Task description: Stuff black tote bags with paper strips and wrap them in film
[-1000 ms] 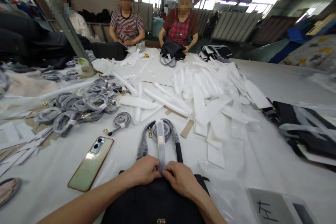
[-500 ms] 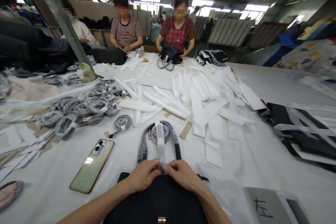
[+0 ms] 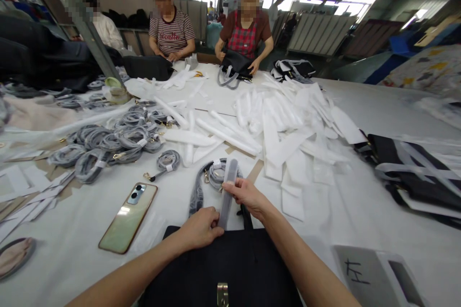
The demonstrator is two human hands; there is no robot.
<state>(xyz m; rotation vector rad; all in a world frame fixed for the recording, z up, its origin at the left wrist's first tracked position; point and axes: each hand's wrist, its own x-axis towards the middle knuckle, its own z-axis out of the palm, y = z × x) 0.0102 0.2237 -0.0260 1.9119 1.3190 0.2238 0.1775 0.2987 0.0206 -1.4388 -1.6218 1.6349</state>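
A black handbag (image 3: 252, 259) with a gold clasp (image 3: 222, 293) lies in front of me. From its top edge rises a flat closure strap (image 3: 227, 201), covered in cloudy grey wrap. My right hand (image 3: 247, 196) pinches this strap about halfway up, between thumb and fingers. My left hand (image 3: 203, 228) is closed at the strap's lower end, with its thumb on the bag's top edge; its curled fingertips are partly hidden. Behind the strap stands the bag's wrapped handle (image 3: 196, 196), looped around a coiled grey shoulder strap (image 3: 216, 180) with a gold hook.
A phone (image 3: 128, 218) lies to the left, below a pile of coiled straps (image 3: 118, 136). White foam sheets and tubes (image 3: 281, 120) cover the middle. Wrapped black bags (image 3: 418, 168) lie at right, near a marked grey packet (image 3: 356, 273). Two co-workers handle bags across the table.
My right hand has moved up the strap from the bag's edge, and the strap now leans right. My left hand stays near its base. The view has tilted down slightly.
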